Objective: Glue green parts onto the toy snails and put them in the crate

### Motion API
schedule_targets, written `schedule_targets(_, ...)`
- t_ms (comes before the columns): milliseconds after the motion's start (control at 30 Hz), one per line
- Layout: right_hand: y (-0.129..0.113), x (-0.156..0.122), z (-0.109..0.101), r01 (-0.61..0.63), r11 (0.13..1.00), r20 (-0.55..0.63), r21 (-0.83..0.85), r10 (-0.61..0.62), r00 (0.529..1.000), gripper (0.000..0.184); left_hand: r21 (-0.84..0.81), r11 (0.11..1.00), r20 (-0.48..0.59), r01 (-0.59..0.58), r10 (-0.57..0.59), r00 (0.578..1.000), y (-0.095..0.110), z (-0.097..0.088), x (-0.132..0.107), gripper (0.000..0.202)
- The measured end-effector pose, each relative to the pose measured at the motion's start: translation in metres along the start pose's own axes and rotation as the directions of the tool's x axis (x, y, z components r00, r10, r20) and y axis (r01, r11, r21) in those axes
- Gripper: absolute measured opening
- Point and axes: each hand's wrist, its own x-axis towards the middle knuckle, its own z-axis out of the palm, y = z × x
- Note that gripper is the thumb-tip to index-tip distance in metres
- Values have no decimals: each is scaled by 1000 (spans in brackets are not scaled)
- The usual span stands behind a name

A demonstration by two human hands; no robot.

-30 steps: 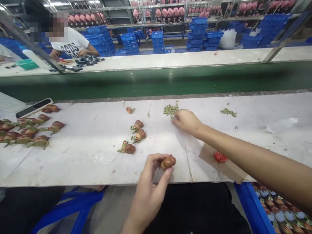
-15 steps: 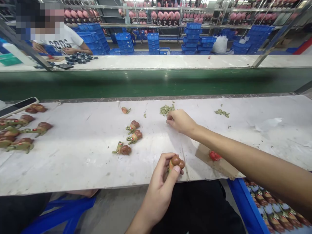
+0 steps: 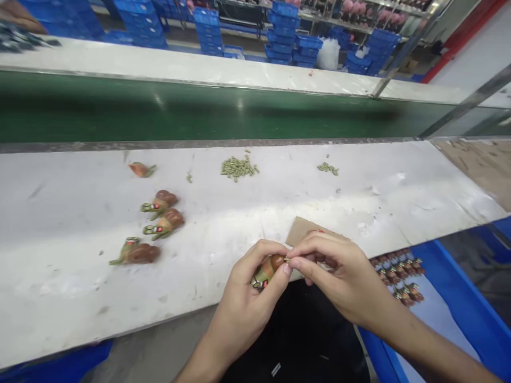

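Observation:
My left hand (image 3: 251, 292) is closed around a small brown, orange and green figurine (image 3: 265, 270), its painted face pointing down and left. Thumb and fingertips of my right hand (image 3: 339, 271) pinch a tiny green piece (image 3: 287, 259) at the brown end of that figurine. Further up the table lies a heap of similar small green pieces (image 3: 237, 168), with a smaller heap (image 3: 328, 168) to its right. Three more figurines (image 3: 170, 219) rest on the left, below a loose orange-and-green part (image 3: 140, 169). Partly hidden behind my right hand is a piece of cardboard (image 3: 297, 230).
By my right side, below the white tabletop (image 3: 223, 223), stands a blue crate (image 3: 451, 271) holding rows of figurines (image 3: 399, 274). Beyond the table runs a green belt (image 3: 199, 114). Stacked blue bins (image 3: 281, 32) stand at the back.
My right hand has come back from the heap of green pieces to the figurine in my left hand. The view has swung to the right, showing more of the blue crate.

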Motion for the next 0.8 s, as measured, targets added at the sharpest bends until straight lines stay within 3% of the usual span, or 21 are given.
schedule_targets(233, 19, -31, -3, -140, 946, -116, 291, 180, 977, 9, -3, 1000, 93, 9, -9, 996, -2, 24, 5, 17)
schedule_targets(467, 38, -43, -2, -54, 923, -243, 380, 157, 957, 13, 14, 998, 103, 67, -68, 992, -13, 38, 3, 19)
schedule_targets(567, 40, -40, -9, -34, 969, -321, 244, 114, 940, 14, 25, 984, 50, 178, -179, 983, -20, 40, 1, 18)
schedule_targets(667, 40, -33, -26, -6, 996, -389, -92, -30, 921, 18, 62, 972, 63, 226, -230, 971, -23, 38, 1, 22)
schedule_targets(800, 42, -20, -48, 78, 901, -250, -426, -200, 947, 24, 95, 985, 130, 143, -155, 979, -23, 35, 5, 18)
